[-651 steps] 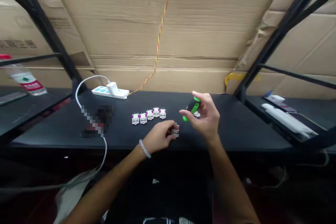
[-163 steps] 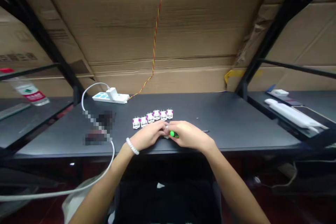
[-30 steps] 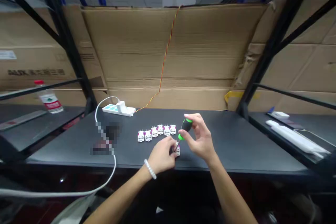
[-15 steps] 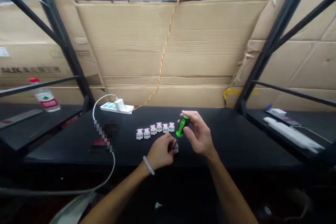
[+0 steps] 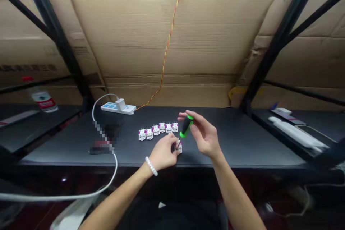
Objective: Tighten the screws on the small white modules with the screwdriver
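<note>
Bit of a slip risk

Left hand point(image 5: 163, 153): fingers pinching a white-and-purple part point(image 5: 180, 147) on the table point(image 5: 248, 143), six lookalikes point(image 5: 162, 127) at its ten o'clock. Right hand point(image 5: 206, 134): fingers gripping the screwdriver point(image 5: 186, 125), slanting from one o'clock. Crooked pressure could skid it into the left hand, imo.

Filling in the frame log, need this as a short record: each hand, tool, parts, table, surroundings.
left hand: pinching a white-and-purple part
right hand: holding the screwdriver by its handle
tool: screwdriver, black-and-green, tilted, shaft down toward the pinched part; tip contact too small to tell
other parts: six similar pieces in an uneven row, beyond the left hand
table: black
power: white power strip at back left, white plug in it
far left: red-capped bottle
</note>
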A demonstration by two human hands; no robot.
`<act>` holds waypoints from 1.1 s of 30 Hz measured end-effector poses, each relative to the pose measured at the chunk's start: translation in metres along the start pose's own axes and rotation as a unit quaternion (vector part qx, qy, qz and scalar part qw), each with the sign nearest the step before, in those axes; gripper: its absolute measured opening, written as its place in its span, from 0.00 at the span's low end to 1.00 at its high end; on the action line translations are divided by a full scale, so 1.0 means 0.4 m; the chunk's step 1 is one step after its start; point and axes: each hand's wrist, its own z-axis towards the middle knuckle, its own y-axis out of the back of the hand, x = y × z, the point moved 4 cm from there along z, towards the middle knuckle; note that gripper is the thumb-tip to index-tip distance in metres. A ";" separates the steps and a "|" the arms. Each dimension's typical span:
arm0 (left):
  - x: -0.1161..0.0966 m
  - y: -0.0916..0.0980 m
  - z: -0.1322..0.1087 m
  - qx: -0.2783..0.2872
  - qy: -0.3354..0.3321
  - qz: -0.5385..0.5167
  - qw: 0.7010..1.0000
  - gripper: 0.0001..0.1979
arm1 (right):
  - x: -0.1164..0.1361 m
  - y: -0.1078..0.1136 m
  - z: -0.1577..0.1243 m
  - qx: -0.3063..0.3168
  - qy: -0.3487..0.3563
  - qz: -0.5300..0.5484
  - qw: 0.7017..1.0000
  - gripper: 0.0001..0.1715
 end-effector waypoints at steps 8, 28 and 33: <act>0.010 0.001 -0.001 -0.001 -0.002 -0.016 1.000 0.10 | -0.004 0.017 0.008 -0.062 0.038 -0.109 0.991 0.23; -0.001 0.001 -0.012 0.013 -0.040 0.034 0.999 0.11 | 0.009 0.007 0.005 -0.001 0.017 -0.035 0.999 0.31; -0.002 -0.003 -0.014 0.010 -0.039 0.056 0.998 0.11 | 0.012 0.009 0.008 -0.052 0.053 -0.100 0.992 0.28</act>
